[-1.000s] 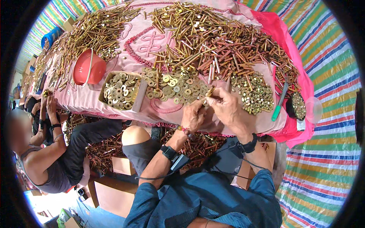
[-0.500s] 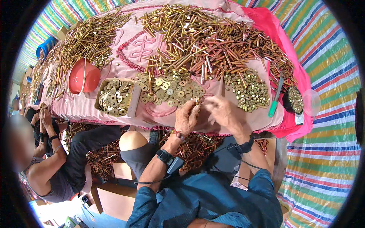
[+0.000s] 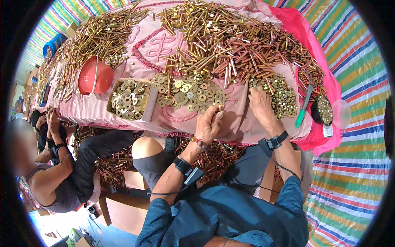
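Right hand (image 3: 261,104) newly at the nuts (image 3: 284,99), grip unclear, left hand (image 3: 208,123) still closed on a brassy piece (image 3: 219,106)

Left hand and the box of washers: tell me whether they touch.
Apart. The head view shows it: pink cloth with a raised curved loop lies between the left hand and the box.
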`<action>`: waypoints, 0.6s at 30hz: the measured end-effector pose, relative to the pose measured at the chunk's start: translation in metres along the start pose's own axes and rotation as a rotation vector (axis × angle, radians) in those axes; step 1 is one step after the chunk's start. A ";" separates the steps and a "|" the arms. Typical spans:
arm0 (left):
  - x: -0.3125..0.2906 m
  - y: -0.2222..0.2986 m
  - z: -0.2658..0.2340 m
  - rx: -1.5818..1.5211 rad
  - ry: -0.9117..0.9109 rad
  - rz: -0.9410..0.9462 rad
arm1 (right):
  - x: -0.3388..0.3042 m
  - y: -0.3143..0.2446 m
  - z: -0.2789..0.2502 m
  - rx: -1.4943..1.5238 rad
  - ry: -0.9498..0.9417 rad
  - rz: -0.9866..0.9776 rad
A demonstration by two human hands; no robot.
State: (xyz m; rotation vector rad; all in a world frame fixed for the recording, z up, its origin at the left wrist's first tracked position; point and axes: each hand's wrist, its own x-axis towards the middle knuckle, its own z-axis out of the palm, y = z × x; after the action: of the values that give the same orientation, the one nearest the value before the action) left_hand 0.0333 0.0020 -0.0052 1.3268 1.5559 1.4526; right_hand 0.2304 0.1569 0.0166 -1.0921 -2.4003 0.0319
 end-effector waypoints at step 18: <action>0.001 -0.008 0.006 0.043 0.080 0.149 | 0.011 -0.082 -0.042 0.840 -0.235 0.127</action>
State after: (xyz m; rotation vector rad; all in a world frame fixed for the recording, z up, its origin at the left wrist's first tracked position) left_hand 0.0365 0.0056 -0.0139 1.4519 1.5752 1.5882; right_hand 0.1854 0.1016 0.0764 -0.8385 -2.1265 1.1473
